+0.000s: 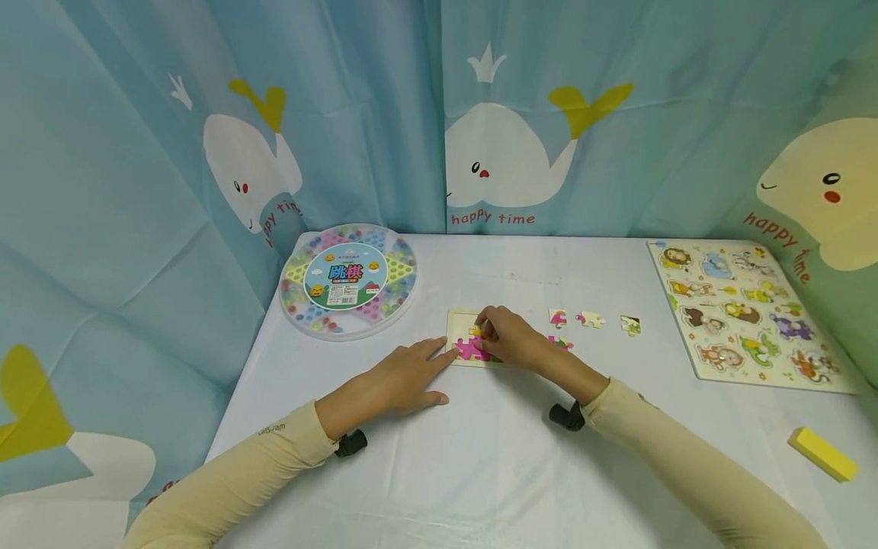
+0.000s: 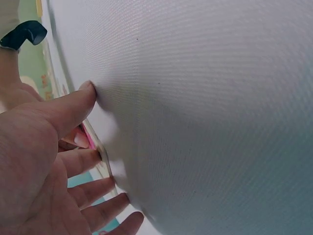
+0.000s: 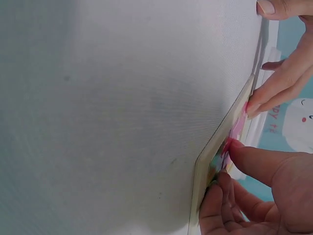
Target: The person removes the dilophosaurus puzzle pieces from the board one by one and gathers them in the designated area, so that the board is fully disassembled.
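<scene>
Clearly, head cam gives us the puzzle tray (image 1: 460, 324) on the worktop (image 1: 494, 465) w/ loose pcs (image 1: 591, 319) to its R, which R wrist cam misses. L hand (image 1: 409, 379), fingers straight, touches the tray's L edge. R wrist cam shows us what head cam half hides: R hand's (image 1: 513, 339) grip pinching a puzzle pc (image 3: 225, 154) inside the tray.

The puzzle tray (image 1: 463, 323) lies mid-frame on the counter (image 1: 439, 465), loose pieces (image 1: 591, 319) to its right. Left of it sits a game box (image 1: 346, 278); toward the right edge, an animal board (image 1: 720, 309), a block (image 1: 823, 454) below it. A curtain (image 1: 398, 114) hangs behind.
</scene>
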Motion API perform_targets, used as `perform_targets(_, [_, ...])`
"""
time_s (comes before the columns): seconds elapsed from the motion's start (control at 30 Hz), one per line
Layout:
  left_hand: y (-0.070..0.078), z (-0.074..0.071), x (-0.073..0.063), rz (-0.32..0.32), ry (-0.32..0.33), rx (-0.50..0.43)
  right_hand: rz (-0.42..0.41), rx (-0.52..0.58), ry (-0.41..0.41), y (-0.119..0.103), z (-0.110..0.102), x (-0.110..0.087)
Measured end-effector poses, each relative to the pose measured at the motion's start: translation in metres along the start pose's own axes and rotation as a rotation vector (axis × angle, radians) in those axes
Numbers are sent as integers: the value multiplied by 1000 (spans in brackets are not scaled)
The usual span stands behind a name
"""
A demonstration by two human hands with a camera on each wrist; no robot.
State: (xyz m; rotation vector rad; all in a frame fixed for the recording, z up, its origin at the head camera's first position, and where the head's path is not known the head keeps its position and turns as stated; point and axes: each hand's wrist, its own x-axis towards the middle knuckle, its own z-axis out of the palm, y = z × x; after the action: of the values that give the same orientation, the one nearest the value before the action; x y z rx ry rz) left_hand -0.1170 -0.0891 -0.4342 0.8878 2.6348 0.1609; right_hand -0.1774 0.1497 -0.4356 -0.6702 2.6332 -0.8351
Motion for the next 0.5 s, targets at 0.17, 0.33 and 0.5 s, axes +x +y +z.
perform_targets(0.17, [0,-1,-1,2,-2,3,-23,-36,34,0,1,-2])
perform_targets(0.33, [1,-2,-1,2,-4,-1,-30,-5,43,1,2,-1])
perform_targets(0.5, [1,-2,-1,0,-7,-5,-24,-7,23,0,1,-2])
